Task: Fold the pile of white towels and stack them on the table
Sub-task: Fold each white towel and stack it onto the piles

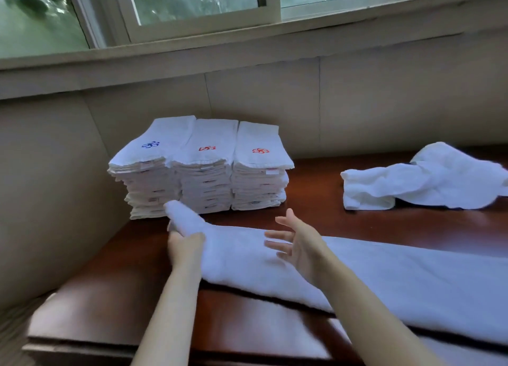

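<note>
Three stacks of folded towels [200, 167] stand on the table [110, 297].
The left hand [187, 246] grips the long towel [384, 277] by its end; the right hand [298, 246] hovers above, fingers spread.

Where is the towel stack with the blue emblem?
Head view: the blue-emblem stack stands leftmost of three at the far left of the table, by the wall, behind the long towel end that the left hand holds.

The dark wooden table [154, 305] bears three folded-towel stacks [203, 170], a long towel [384, 277] and loose towels [428, 178].
</note>
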